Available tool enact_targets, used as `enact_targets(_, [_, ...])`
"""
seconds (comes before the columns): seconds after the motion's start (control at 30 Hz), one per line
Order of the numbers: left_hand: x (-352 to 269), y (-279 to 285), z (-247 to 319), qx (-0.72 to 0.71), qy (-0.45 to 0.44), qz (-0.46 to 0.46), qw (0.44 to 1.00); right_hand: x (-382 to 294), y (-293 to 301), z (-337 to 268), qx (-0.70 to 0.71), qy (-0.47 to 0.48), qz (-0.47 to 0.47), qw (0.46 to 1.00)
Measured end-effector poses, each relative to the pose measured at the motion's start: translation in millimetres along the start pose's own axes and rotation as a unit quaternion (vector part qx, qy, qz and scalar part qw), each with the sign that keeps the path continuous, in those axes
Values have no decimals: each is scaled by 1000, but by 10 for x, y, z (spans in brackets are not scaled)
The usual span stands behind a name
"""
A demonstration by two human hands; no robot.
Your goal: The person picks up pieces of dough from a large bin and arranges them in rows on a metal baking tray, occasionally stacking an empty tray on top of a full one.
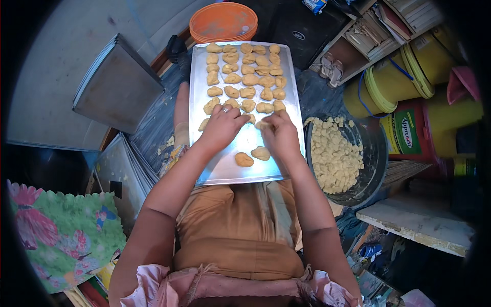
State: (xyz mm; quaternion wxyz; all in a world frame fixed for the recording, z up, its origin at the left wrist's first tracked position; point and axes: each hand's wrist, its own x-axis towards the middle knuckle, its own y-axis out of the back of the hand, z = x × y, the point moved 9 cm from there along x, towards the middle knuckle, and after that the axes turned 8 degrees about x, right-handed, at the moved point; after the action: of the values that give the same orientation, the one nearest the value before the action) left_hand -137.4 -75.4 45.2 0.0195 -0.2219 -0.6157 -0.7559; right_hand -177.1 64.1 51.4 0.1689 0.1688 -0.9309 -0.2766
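A metal baking tray (220, 169) rests over my lap, its far part covered by rows of dough pieces (250, 80). My left hand (224, 128), with a ring on one finger, reaches over the lower rows. Its thumb meets a dough piece (251, 118); the curled fingers hide their grip. Close by on the right, my right hand (282, 134) pinches another dough piece (262, 125) against the tray. Two separate lumps, a darker one (244, 159) and a paler one (261, 153), lie nearer me.
Right of the tray stands a dark basin (374, 153) holding many small dough lumps (333, 157). Yellow buckets (378, 90) and a shelf (341, 50) are beyond it. An orange tub (223, 23) sits past the tray's far edge. Metal trays (119, 86) lean at left, near a butterfly-patterned cloth (69, 234).
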Motion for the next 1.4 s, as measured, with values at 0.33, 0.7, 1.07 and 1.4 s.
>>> enact_targets(0.33, [21, 144, 211, -30, 12, -30, 999, -436, -80, -101, -33, 87, -182, 979])
enact_targets(0.7, [-685, 189, 167, -138, 49, -39, 988, -95, 298, 237, -48, 111, 76, 990])
enact_targets(1.07, [-871, 287, -522, -121, 201, 66, 970, -402, -1033, -549, -51, 205, -116, 971])
enact_targets(1.4, [-977, 301, -430, -91, 238, 41, 966, -363, -447, -545, 49, 197, -55, 978])
